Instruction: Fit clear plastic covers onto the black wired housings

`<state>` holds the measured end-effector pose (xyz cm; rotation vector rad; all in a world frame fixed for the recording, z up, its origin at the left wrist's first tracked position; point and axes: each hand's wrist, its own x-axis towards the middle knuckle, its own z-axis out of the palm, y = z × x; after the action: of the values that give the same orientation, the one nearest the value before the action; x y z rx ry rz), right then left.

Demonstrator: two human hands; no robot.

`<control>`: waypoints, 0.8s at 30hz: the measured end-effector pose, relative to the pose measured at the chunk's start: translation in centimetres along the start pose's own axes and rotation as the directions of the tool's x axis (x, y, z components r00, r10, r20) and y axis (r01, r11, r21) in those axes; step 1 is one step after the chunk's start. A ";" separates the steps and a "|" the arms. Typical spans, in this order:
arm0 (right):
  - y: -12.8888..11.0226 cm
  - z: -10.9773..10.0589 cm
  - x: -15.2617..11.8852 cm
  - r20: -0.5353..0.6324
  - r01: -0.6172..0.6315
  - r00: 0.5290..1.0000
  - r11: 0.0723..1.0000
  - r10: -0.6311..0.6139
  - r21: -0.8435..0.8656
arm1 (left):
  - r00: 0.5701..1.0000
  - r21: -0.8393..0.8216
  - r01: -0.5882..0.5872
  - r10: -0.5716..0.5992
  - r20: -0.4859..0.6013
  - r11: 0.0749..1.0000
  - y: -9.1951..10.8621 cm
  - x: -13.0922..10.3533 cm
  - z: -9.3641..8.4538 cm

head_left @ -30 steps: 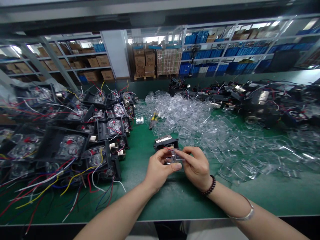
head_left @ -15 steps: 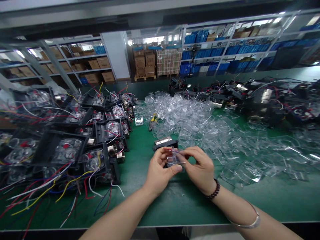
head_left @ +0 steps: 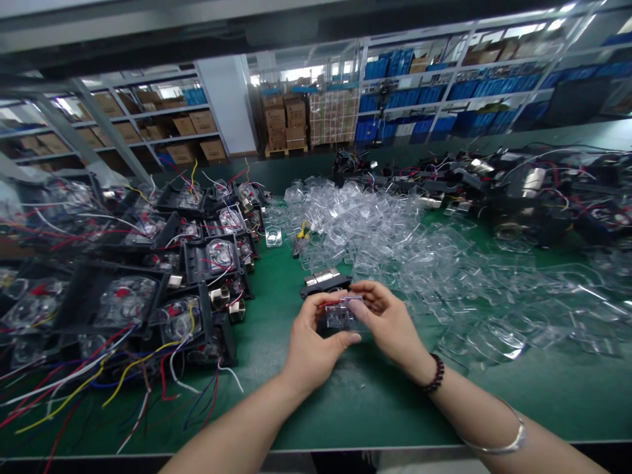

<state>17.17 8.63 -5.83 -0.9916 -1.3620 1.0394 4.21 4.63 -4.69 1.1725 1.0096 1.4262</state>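
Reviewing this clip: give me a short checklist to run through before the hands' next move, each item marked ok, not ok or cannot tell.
1. Both hands on the clear cover: ok, left hand and right hand pinch it.
2. Cover seated on the black unit: cannot tell, fingers hide it.
3. Green table bare under the hands: ok.
4. Spare clear covers nearby: ok.
5. Wired black units apart from the hands: ok.
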 end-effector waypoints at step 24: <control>0.0 0.8 -0.6 -0.179 -0.082 0.982 0.988 0.057 -0.134 | 0.965 0.242 0.262 -0.248 -0.087 0.934 2.3 0.6 -0.4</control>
<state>16.37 8.00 -6.03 -1.2140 -1.2760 0.8939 3.39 4.86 -2.47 1.1375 1.3615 1.1532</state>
